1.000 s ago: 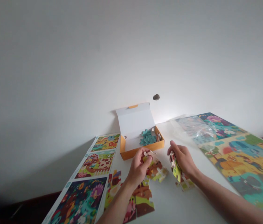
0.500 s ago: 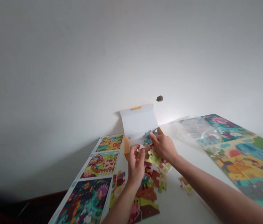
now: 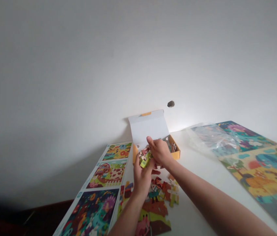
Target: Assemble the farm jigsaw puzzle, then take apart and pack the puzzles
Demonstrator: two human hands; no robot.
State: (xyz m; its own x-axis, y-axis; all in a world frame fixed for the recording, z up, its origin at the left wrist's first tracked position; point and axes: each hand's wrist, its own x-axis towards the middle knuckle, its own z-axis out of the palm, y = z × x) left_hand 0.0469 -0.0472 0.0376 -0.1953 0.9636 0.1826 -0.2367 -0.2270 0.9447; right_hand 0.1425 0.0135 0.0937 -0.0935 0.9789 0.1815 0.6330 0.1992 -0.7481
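Observation:
Above the table my left hand [image 3: 142, 172] is closed around several jigsaw puzzle pieces [image 3: 145, 160], green, cream and brown. Against them presses my right hand [image 3: 160, 151], fingers curled over the pieces and thumb raised; its fingertips are hidden. Just behind both hands stands a puzzle box [image 3: 176, 154] with orange sides, its white lid [image 3: 149, 126] tilted up toward the wall and more pieces inside. Below my wrists lies a partly joined farm puzzle [image 3: 156, 209], with a figure and a pink pig, partly covered by my left forearm.
To the left lies a sheet with three printed pictures [image 3: 109, 173]. At the right, a large picture sheet [image 3: 263, 170] reaches the table's edge, with a clear plastic bag [image 3: 217, 139] over its far corner. The white wall [image 3: 138, 59] has a dark hole [image 3: 171, 104].
My right hand has moved left and down from the box onto the pieces in my left hand. The teal piece at its thumb is out of sight. The pieces are gathered closer together.

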